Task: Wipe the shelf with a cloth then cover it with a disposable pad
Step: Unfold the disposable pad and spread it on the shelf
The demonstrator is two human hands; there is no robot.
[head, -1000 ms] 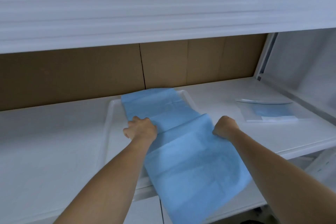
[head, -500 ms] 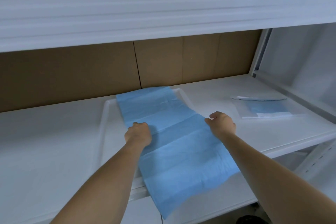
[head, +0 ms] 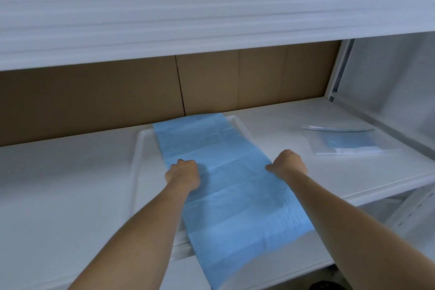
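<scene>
Right hand shifted to pad edge | both hands pinching pad | left hand | packet right

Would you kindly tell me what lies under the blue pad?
A white tray on the shelf lies under the blue pad; its rim shows beside it, its floor is mostly covered.

White shelf bears tray, clear packet.

your view is evenly, softly lit with a cool cast; the upper shelf smears into streaky motion blur. under it the cardboard back panel sits in dim shade. wide-angle distortion bows the edges, and your forearms cast faint shadows.
</scene>
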